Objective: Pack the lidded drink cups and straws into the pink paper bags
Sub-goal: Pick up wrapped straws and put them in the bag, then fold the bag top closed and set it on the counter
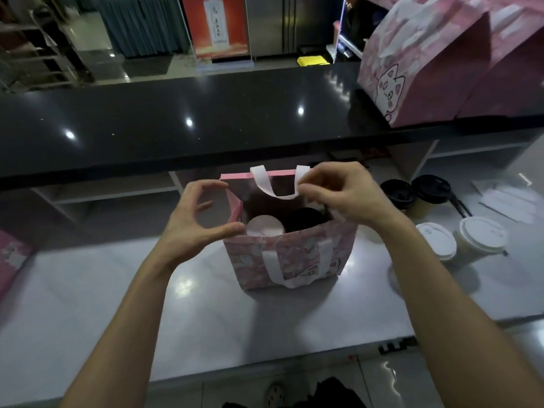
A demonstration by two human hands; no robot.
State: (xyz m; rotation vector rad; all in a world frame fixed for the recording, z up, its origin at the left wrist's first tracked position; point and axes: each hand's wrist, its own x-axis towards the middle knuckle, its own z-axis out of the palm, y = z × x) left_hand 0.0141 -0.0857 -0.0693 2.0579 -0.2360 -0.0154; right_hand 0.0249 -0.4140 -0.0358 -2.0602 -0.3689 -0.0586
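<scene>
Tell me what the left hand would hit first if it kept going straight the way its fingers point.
Probably the pink bag: the left hand points right at its near left corner, thumb tip about touching the rim. Depth is unclear.

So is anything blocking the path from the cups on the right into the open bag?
Partly. The right hand and the far handle hang over the open bag, which already holds two cups. The waiting cups stand clear beside it.

Bag (290, 254): pink, cat print, white handles. Inside: one white lid (265, 226), one apparently black. Worktop (206, 304): pale grey.
</scene>
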